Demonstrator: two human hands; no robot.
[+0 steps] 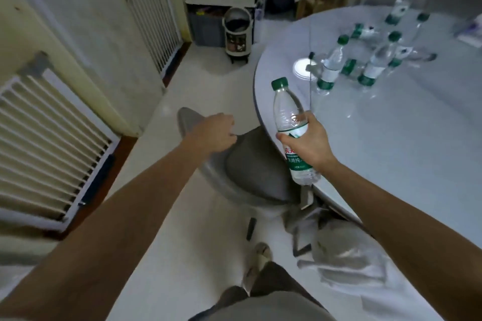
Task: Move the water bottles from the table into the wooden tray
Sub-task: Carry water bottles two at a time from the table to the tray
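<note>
Green-capped bottle gripped beside the bench

Green-capped bottle (289, 128), tilted slightly, is clasped around its label by the right hand (307, 142), off the bench (391, 138) edge above a chair (250, 167). Left hand (217, 135) hangs apart, loosely curled, empty. On the bench: about six more bottles (331, 65), blurred, some lying

One clear green-capped water bottle (291, 130) held upright off-table; others (365, 57) (some lying down) on the table (407, 143).
</note>
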